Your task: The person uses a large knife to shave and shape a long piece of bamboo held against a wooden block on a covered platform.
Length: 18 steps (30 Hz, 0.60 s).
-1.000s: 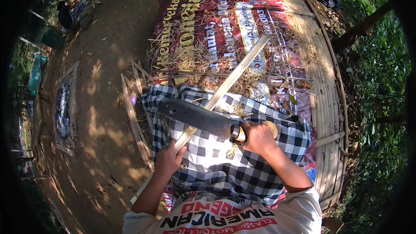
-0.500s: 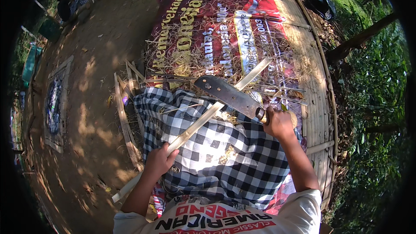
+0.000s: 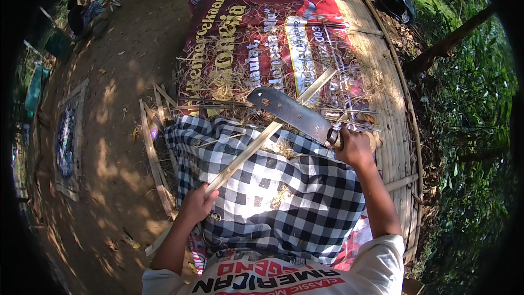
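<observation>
The right hand [image 3: 353,147] is closed tight around the handle of a big knife [image 3: 295,113]. The left hand [image 3: 197,203] is closed around the near end of a long bamboo strip [image 3: 262,139]. The strip runs from that hand, over the lap, up and to the right to the far side. A second ago the knife lay low across the lap, close to the left hand. Now it has moved up along the strip and to the right, and its wide dark blade lies across the strip near the middle. That looks like one cutting stroke done along the wood, with the knife now far from the fingers that hold the strip. I cannot tell if the blade edge is touching the strip or just over it. Under both hands is a black and white check cloth [image 3: 284,196] spread on the lap. Past the knife is a red banner [image 3: 256,38] with dry straw [image 3: 218,76] on it, laid on a bamboo platform [image 3: 396,120]. More thin wood strips [image 3: 153,153] lie on the dirt ground [image 3: 109,109] to the left.
</observation>
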{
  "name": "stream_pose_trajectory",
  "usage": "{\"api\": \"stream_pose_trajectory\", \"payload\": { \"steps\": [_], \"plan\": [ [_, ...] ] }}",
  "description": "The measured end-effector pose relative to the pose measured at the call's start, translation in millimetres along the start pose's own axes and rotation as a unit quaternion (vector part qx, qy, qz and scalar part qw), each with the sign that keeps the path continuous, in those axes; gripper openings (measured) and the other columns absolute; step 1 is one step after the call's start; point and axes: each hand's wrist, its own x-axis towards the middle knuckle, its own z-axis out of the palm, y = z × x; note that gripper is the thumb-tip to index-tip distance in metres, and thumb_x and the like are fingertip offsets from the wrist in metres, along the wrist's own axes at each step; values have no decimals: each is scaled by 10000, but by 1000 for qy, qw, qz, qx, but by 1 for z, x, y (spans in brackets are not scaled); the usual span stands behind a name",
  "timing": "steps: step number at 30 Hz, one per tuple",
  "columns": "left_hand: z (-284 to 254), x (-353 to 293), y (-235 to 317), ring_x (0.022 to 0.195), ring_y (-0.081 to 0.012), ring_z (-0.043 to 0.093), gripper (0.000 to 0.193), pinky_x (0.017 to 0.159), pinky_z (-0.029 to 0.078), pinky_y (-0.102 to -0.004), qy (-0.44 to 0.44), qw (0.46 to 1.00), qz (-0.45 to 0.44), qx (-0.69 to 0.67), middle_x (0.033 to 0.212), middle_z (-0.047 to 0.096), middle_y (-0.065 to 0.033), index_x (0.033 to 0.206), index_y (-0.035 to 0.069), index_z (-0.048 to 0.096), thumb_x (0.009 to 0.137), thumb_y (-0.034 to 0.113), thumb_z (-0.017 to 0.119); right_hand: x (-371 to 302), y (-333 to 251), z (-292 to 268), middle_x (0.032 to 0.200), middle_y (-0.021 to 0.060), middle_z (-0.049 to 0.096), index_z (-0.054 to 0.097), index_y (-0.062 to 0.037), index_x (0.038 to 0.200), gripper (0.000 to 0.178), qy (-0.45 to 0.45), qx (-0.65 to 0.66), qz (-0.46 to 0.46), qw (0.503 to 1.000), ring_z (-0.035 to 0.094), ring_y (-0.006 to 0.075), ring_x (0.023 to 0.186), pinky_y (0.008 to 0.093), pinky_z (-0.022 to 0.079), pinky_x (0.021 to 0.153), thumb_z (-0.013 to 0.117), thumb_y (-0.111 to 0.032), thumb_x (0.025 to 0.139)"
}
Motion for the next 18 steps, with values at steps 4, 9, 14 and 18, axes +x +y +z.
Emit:
{"api": "stream_pose_trajectory", "payload": {
  "steps": [4,9,14,18],
  "plan": [
    [2,1,-1,720,-451,608,341,588,459,-473,18,999,15,32,699,604,-238,968,-4,581,925,334,575,-15,-17,14,615,173,625,540,-26,826,190,28,-6,-16,999,640,332,553,417,516,530,604,-165,713],
    [3,1,-6,729,-449,613,346,591,464,-468,17,1000,18,16,707,614,-234,978,-7,583,920,333,579,-21,-59,13,649,172,634,519,-32,822,184,-14,39,-102,994,643,318,549,418,509,502,607,-150,710],
    [1,-1,-9,740,-446,620,360,594,469,-464,17,1000,19,-11,708,616,-234,992,-15,586,913,336,588,0,-10,-3,706,183,648,556,-30,831,189,52,-3,-61,997,644,343,573,445,516,537,623,-146,698],
    [1,3,-4,745,-441,625,364,599,470,-465,11,999,26,24,713,618,-237,985,-19,586,910,337,593,-8,9,-18,684,208,643,588,-18,923,246,20,10,-3,1000,641,367,605,469,515,571,604,-122,700]
  ]
}}
